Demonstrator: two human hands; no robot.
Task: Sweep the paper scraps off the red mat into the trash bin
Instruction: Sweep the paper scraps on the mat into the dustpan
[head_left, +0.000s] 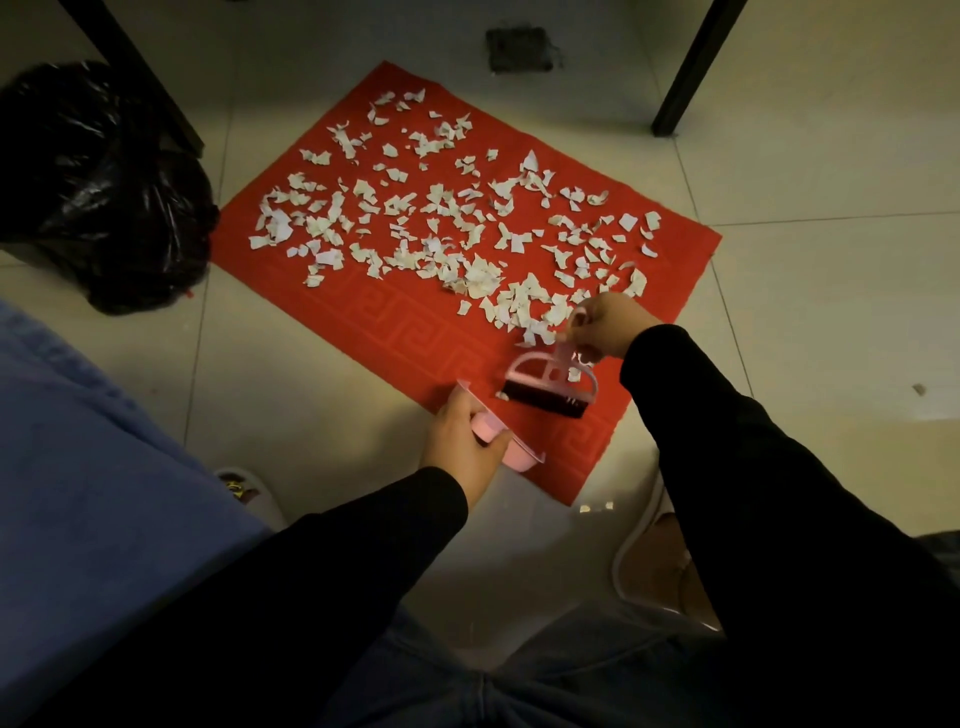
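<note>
Many paper scraps (441, 218) are spread over the red mat (291, 317) on the floor. A pink brush (550, 387) is pinched by the right hand (605, 325) at 5 o'clock on the mat; a pink dustpan (498, 441) is gripped by the left hand (462, 441). The black-bagged trash bin (98, 187) sits at 9 o'clock. No writing is readable.

Both arms wear long black sleeves (779, 493) that stop at the wrists; the hands are bare, the left hand (460, 441) and the right hand (610, 325) alike, with no rings or watch showing; below the sleeves, the legs wear dark blue jeans (519, 686) with a seam down the middle.
</note>
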